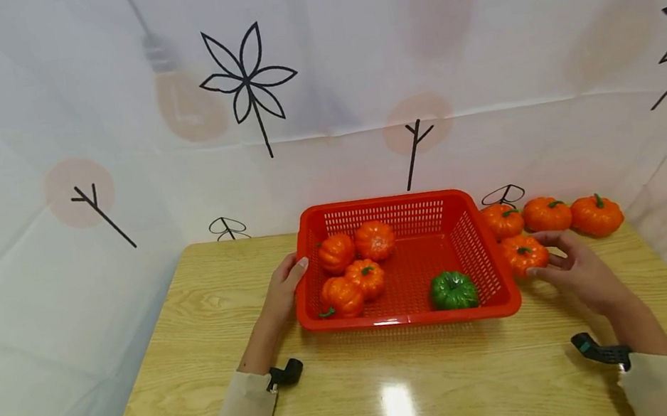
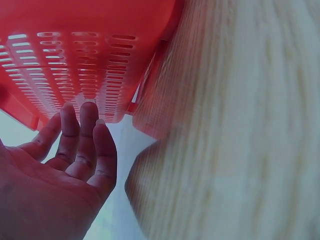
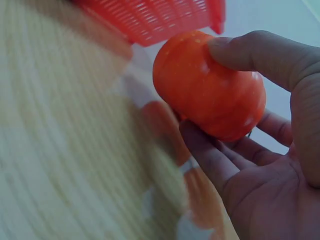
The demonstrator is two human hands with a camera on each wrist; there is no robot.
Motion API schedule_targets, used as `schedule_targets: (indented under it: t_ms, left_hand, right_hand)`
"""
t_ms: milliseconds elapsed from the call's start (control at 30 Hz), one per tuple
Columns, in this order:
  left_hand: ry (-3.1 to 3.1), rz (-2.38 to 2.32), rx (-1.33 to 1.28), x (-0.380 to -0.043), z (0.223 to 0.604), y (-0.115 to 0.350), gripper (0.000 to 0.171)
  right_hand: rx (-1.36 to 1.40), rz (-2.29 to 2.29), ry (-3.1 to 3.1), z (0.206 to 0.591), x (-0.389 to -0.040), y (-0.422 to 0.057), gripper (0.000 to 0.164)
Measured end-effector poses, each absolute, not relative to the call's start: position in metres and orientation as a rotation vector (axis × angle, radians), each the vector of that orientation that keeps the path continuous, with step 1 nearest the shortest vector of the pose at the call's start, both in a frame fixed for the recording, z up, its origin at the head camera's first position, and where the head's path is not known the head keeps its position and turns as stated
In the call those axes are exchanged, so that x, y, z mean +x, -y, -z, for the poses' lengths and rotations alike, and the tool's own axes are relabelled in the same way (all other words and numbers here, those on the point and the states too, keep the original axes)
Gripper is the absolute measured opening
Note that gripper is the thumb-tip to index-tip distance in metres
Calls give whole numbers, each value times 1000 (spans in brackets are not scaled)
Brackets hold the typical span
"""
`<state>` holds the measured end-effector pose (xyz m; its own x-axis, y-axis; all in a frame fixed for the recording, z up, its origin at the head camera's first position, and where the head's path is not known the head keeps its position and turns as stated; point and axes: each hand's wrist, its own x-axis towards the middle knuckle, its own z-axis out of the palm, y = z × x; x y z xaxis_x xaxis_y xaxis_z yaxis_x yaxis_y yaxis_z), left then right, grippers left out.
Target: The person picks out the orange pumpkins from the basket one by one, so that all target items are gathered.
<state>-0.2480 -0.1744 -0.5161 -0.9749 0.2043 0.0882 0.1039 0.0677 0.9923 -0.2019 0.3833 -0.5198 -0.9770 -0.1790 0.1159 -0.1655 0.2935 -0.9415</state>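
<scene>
A red plastic basket (image 1: 411, 319) holds several small orange pumpkins (image 1: 366, 279) in its left half and one green pumpkin (image 1: 453, 290) near the front right. My left hand (image 1: 283, 287) grips the basket's left side, thumb at the rim. In the left wrist view its fingers (image 2: 88, 132) lie against the slotted outer wall, with the thumb hidden. Just outside the basket's right wall, my right hand (image 1: 579, 272) holds an orange pumpkin (image 1: 525, 255). The right wrist view shows the thumb on one side of this pumpkin (image 3: 207, 90) and fingers under the other, above the table.
Three more orange pumpkins (image 1: 546, 214) stand in a row along the table's back right edge. The wooden table (image 1: 336, 401) meets a white patterned cloth (image 1: 342, 91) behind and at the sides. A wrist camera (image 1: 600, 348) sits on each forearm.
</scene>
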Motion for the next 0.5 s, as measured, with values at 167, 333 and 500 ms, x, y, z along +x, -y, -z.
schedule_targets:
  t_ms: [167, 333, 500]
  left_hand:
    - [-2236, -2060, 334, -247, 516, 175, 51]
    - [-2235, -2060, 335, -248, 517, 175, 51]
    - [-2214, -2091, 335, -248, 516, 174, 50]
  right_hand:
    - [-227, 1635, -2633, 527, -204, -386, 66]
    - [-227, 1626, -2660, 528, -204, -383, 67]
    - [-240, 1609, -2682, 527, -204, -382, 69]
